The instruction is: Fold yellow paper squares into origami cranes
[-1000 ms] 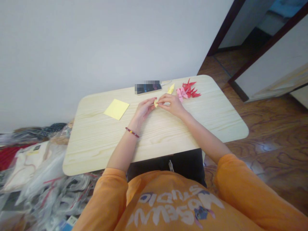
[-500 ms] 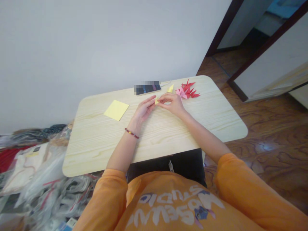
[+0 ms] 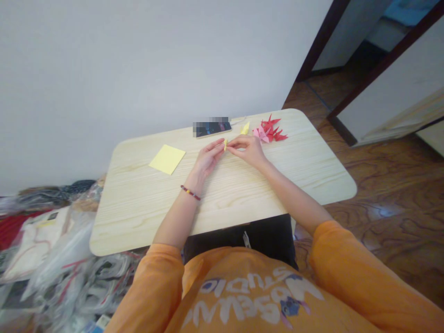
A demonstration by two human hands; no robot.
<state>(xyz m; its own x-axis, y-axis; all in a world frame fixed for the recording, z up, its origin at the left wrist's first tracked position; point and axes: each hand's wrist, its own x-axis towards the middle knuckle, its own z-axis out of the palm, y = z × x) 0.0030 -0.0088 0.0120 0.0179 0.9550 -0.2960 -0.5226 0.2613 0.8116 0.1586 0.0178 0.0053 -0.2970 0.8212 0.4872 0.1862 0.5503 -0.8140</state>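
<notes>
A small folded yellow paper piece (image 3: 225, 144) is pinched between the fingertips of both hands above the light wooden table (image 3: 145, 203). My left hand (image 3: 207, 158) grips its left side, fingers together. My right hand (image 3: 249, 149) pinches its right side with curled fingers. Only a sliver of the paper shows between the fingers.
A stack of yellow square paper (image 3: 167, 158) lies to the left. A phone (image 3: 212, 128) lies at the table's far edge. Beside it are a folded yellow figure (image 3: 245, 128), pink figures (image 3: 261, 134) and red figures (image 3: 274, 130). Plastic bags (image 3: 55, 268) pile on the floor at left.
The yellow piece shows narrower between the fingertips than a second ago. Both hands have stayed almost where they were, the fingers shifting slightly on the paper.
</notes>
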